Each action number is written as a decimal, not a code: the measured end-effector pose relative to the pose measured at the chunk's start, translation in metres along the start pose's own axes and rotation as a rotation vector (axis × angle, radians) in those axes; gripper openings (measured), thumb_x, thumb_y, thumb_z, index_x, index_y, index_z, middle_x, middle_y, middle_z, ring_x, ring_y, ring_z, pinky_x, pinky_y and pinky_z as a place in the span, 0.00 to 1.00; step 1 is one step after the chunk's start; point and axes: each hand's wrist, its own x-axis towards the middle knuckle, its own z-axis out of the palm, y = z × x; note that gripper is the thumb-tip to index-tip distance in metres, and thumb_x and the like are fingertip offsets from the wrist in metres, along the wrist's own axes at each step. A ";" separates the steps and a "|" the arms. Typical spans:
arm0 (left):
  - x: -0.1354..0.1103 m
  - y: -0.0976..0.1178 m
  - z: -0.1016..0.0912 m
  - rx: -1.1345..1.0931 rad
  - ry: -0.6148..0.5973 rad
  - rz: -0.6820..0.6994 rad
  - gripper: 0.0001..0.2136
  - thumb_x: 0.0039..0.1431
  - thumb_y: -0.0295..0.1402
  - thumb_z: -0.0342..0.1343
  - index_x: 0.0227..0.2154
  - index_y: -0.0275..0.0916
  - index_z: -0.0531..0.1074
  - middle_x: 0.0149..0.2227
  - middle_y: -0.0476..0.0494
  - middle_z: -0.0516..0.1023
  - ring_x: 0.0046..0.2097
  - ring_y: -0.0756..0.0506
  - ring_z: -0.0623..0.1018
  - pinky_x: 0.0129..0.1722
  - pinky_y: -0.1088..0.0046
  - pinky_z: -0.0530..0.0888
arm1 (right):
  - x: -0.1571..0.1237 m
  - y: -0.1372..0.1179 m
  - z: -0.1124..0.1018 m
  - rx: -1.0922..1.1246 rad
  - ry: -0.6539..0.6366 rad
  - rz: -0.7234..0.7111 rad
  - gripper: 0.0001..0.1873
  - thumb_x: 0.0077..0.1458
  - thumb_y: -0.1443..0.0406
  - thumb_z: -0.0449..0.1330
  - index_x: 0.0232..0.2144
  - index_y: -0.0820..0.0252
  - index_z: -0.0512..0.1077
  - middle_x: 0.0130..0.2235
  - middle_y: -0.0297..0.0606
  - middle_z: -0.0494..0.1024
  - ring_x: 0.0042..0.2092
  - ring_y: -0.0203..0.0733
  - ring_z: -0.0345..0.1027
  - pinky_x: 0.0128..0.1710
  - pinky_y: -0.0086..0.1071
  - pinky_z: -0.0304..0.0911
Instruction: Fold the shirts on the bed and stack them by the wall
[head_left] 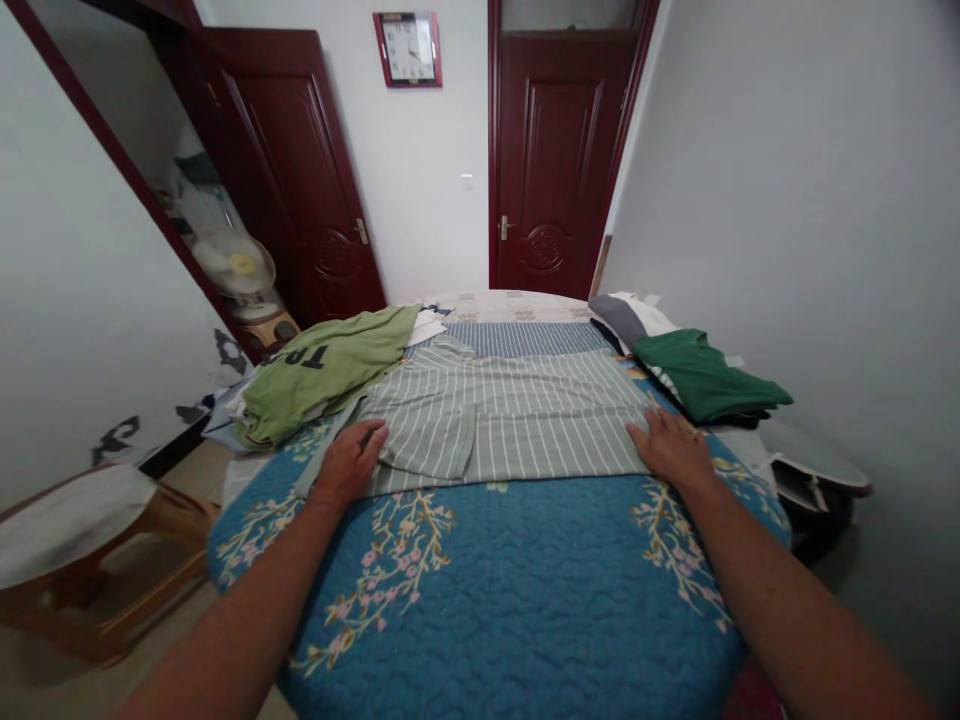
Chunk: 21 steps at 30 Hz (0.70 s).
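A grey-green shirt (pixel 555 425) with white stripes lies spread sideways across a blue quilted cover, its collar at the upper left and one short sleeve (pixel 427 440) flat on its front. My left hand (pixel 351 462) is closed on the shirt near the sleeve end, thumb and fingers curled together at the cloth. At the opposite end, my right hand (pixel 673 447) rests on the hem with its fingers stretched out and palm down.
The blue floral cover (pixel 525 590) lies over a rounded table or bed. A green lettered T-shirt (pixel 337 355) tops a clothes pile at left; folded clothes with a dark green garment (pixel 701 370) sit at right. A wooden stool (pixel 97 550) stands at left, a fan (pixel 240 265) behind.
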 end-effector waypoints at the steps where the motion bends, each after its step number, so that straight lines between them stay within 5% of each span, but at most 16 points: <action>1: 0.000 0.000 -0.002 -0.021 0.000 -0.024 0.22 0.71 0.51 0.47 0.49 0.42 0.79 0.52 0.39 0.85 0.57 0.36 0.82 0.63 0.56 0.75 | 0.001 0.001 0.002 -0.002 0.002 -0.001 0.43 0.73 0.42 0.36 0.75 0.62 0.59 0.76 0.52 0.58 0.76 0.62 0.50 0.74 0.62 0.46; 5: -0.002 0.003 -0.002 -0.015 0.000 -0.040 0.19 0.69 0.50 0.50 0.44 0.43 0.80 0.48 0.38 0.86 0.53 0.36 0.83 0.60 0.56 0.77 | 0.003 0.007 0.008 -0.007 0.002 0.006 0.44 0.73 0.42 0.37 0.76 0.62 0.59 0.76 0.53 0.59 0.76 0.63 0.50 0.74 0.63 0.46; 12: 0.003 0.012 -0.003 0.055 0.116 0.146 0.15 0.69 0.45 0.51 0.45 0.43 0.79 0.47 0.36 0.86 0.53 0.36 0.84 0.60 0.55 0.78 | 0.001 0.002 -0.001 -0.065 0.037 0.002 0.37 0.75 0.49 0.40 0.74 0.64 0.62 0.73 0.56 0.64 0.74 0.62 0.56 0.71 0.60 0.53; 17: 0.051 0.015 -0.031 0.139 0.192 0.120 0.19 0.69 0.46 0.49 0.48 0.39 0.78 0.51 0.35 0.85 0.55 0.36 0.83 0.62 0.56 0.75 | -0.002 -0.008 -0.028 -0.160 0.052 -0.037 0.26 0.74 0.58 0.48 0.59 0.68 0.76 0.59 0.60 0.79 0.62 0.58 0.73 0.63 0.47 0.65; 21: 0.109 0.007 -0.046 0.218 0.064 -0.095 0.21 0.67 0.49 0.48 0.52 0.43 0.78 0.51 0.45 0.86 0.49 0.40 0.84 0.56 0.62 0.78 | 0.020 -0.013 -0.044 -0.131 0.080 -0.038 0.22 0.72 0.62 0.49 0.53 0.62 0.80 0.54 0.55 0.82 0.57 0.54 0.77 0.60 0.41 0.67</action>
